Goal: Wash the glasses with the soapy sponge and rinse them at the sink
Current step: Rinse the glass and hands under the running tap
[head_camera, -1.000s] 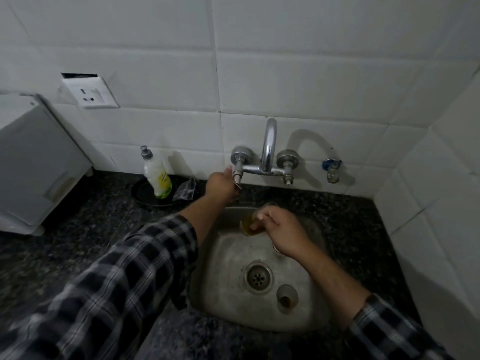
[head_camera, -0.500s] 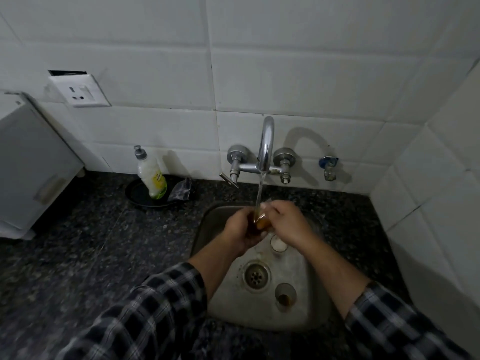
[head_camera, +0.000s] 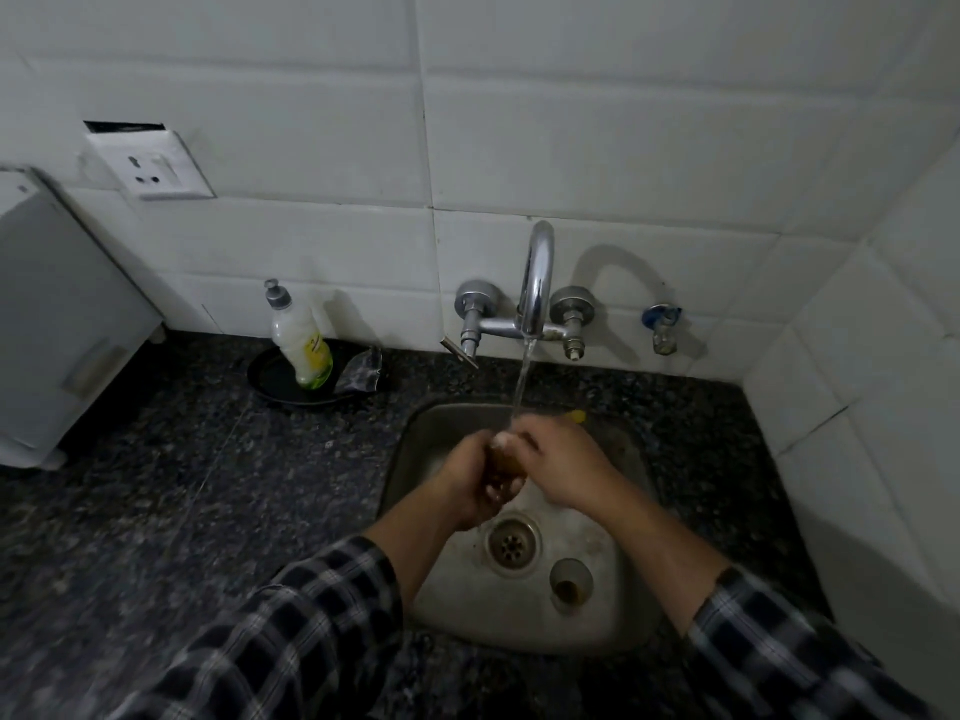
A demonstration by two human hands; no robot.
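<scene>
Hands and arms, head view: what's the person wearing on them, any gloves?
No gloves: the left hand and right hand are bare. Each arm has a checked shirt sleeve, dark with pale lines, the left sleeve and right sleeve ending partway up the forearm. No watch or ring shows.

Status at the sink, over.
Left hand and right hand grip glass under running tap. Second glass upright beside drain. Nothing in the way.
</scene>
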